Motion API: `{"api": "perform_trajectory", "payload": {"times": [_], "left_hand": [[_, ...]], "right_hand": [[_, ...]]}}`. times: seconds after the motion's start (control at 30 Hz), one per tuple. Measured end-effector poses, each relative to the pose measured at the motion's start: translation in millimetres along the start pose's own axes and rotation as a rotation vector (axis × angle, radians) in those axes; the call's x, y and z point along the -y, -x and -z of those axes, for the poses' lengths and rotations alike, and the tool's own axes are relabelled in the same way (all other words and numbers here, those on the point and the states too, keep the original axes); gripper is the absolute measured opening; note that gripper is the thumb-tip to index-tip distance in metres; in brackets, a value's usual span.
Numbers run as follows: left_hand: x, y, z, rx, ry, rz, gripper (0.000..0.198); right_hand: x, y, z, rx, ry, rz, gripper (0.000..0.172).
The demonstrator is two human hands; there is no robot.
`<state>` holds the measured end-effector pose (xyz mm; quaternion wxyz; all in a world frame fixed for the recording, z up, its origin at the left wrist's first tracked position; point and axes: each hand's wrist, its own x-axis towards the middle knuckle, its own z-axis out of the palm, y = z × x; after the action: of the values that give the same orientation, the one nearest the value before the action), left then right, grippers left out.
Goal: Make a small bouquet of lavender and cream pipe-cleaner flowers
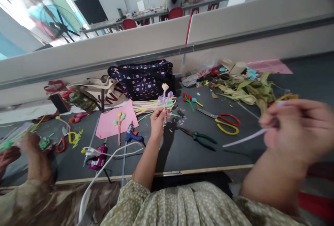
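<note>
My left hand (158,119) is closed in a pinch around the stem of a pipe-cleaner flower (165,95), held upright with a cream tip and lilac petals. Off to the right, my right hand (297,128) is raised over the table, somewhat blurred. Its fingers close on a pale lilac pipe cleaner (244,139), whose free end sticks out to the left. Between my hands lie green-handled pliers (198,139) and scissors (221,119) with red and yellow handles. A bundle of pipe cleaners (146,107) rests behind my left hand.
A blue glue gun (133,135), a magenta glue gun (97,158) and a white cable (109,158) lie at left, near pink paper (104,123). A dotted bag (142,79) and dried husks (245,92) stand behind. At far left a co-worker's hands (30,142) work.
</note>
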<state>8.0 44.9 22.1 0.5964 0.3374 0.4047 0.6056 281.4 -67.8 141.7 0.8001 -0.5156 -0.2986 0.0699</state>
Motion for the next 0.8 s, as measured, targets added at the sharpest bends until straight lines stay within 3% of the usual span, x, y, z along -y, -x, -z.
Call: {"api": "perform_trajectory", "payload": {"times": [0.17, 0.23, 0.3, 0.4, 0.53, 0.6, 0.7, 0.8], "left_hand": [[-10.1, 27.8, -7.6, 0.048, 0.076, 0.107, 0.036], [-14.7, 41.0, -8.4, 0.09, 0.117, 0.209, 0.037], [-16.1, 51.8, -7.1, 0.122, 0.164, 0.3, 0.037], [-9.4, 57.5, -2.3, 0.132, 0.184, 0.351, 0.036], [8.8, 46.2, 6.6, 0.106, 0.154, 0.314, 0.035], [17.4, 37.9, 11.1, 0.107, 0.13, 0.292, 0.036], [28.0, 30.3, 15.9, 0.113, 0.103, 0.23, 0.035], [35.1, 31.5, 16.5, 0.081, 0.099, 0.166, 0.032]], "right_hand": [[10.6, 55.1, -18.5, 0.838, 0.069, -0.355, 0.012], [10.2, 72.1, -24.1, 1.062, -0.022, -0.521, 0.016], [2.5, 84.6, -31.2, 1.194, -0.119, -0.644, 0.02], [-26.1, 97.2, -49.0, 1.183, -0.142, -0.672, 0.023], [-79.5, 110.0, -78.1, 1.193, -0.046, -0.614, 0.027], [-101.4, 115.0, -87.4, 1.199, 0.011, -0.475, 0.024], [-122.3, 120.7, -90.1, 1.103, 0.138, -0.176, 0.019], [-130.5, 124.9, -84.4, 1.019, 0.217, -0.1, 0.017]]}}
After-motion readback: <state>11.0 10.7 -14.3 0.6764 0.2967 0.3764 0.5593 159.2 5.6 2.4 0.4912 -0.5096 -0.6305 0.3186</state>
